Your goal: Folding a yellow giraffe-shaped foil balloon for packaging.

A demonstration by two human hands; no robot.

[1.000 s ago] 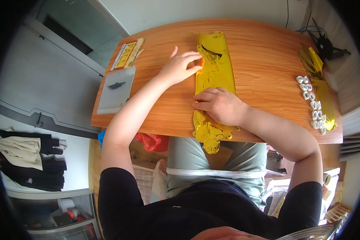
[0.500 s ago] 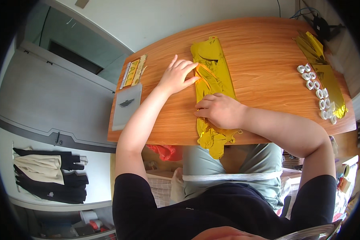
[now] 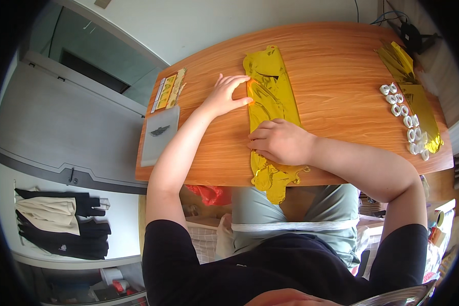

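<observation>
A flat, folded gold foil balloon (image 3: pixel 283 97) lies lengthwise over the middle of the table, its crumpled near end hanging past the front edge. At its left edge is my left hand (image 3: pixel 223 97), thumb and fingers spread apart, their tips touching the foil beside a small orange-looking fold. Closer to me, my right hand (image 3: pixel 280 143) presses down on the foil with bent fingers closed over its left edge. Part of the balloon is hidden under that hand.
On the wooden table (image 3: pixel 209 153), white ribbon rolls (image 3: pixel 407 121) line the right side beside more gold foil (image 3: pixel 421 109). A translucent bag (image 3: pixel 160 135) and a flat yellow-and-white package (image 3: pixel 167 92) lie at left. A black device (image 3: pixel 410 34) with cables stands at the far right corner.
The lifted orange-looking fold beside my left hand has become smaller and flatter. My left hand's fingers have shifted slightly, with the hand still at the edge. My right hand stays in place.
</observation>
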